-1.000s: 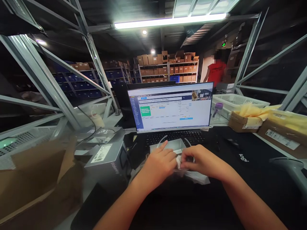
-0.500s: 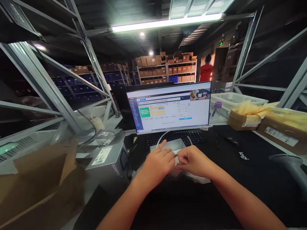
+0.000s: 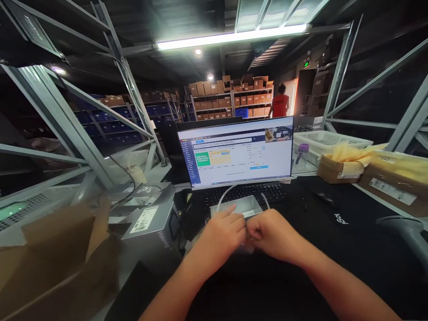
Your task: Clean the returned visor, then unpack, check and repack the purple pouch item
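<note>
My left hand and my right hand meet in the middle, thumbs and fingers pinched together. What they grip is mostly covered by the fingers; a bit of pale, thin material shows beneath them. Just beyond sits a small open-topped silver-grey box with a pale inside. Two whitish curved strips, like handles, rise at its sides, the left strip arching higher. Behind the box lies a black keyboard, below a lit monitor.
At left are an open cardboard box and a grey box with a label. To the right lie a mouse on a black desk mat, a handheld scanner and cartons of yellow envelopes. A person in red stands far back.
My two hands stay together and shift slightly. The pale sheet that stuck out below my right hand is now largely out of sight. The distant person has moved left.
</note>
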The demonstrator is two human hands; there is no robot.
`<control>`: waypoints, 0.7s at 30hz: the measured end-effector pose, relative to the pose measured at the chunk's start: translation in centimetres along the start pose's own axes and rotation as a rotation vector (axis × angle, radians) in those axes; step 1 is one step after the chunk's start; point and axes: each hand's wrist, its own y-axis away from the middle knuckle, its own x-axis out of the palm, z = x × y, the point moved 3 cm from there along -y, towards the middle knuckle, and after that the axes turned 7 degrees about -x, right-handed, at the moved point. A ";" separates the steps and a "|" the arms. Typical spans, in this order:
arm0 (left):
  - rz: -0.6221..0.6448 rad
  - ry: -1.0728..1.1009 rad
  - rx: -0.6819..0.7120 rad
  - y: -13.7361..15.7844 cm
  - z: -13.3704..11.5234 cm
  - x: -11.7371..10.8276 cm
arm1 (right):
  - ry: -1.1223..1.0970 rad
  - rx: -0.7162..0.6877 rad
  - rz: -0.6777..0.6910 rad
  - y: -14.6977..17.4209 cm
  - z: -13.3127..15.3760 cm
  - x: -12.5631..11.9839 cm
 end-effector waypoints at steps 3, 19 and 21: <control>-0.005 -0.022 -0.010 0.2 0.7 0.2 | 0.020 0.035 -0.121 -0.3 0.3 1.3; 0.019 0.192 -0.062 0.8 1.1 -1.6 | -0.502 0.032 0.179 0.0 -1.9 -1.7; 0.035 0.132 -0.045 0.5 0.9 -0.7 | -0.330 0.084 0.064 -0.3 -0.8 -0.5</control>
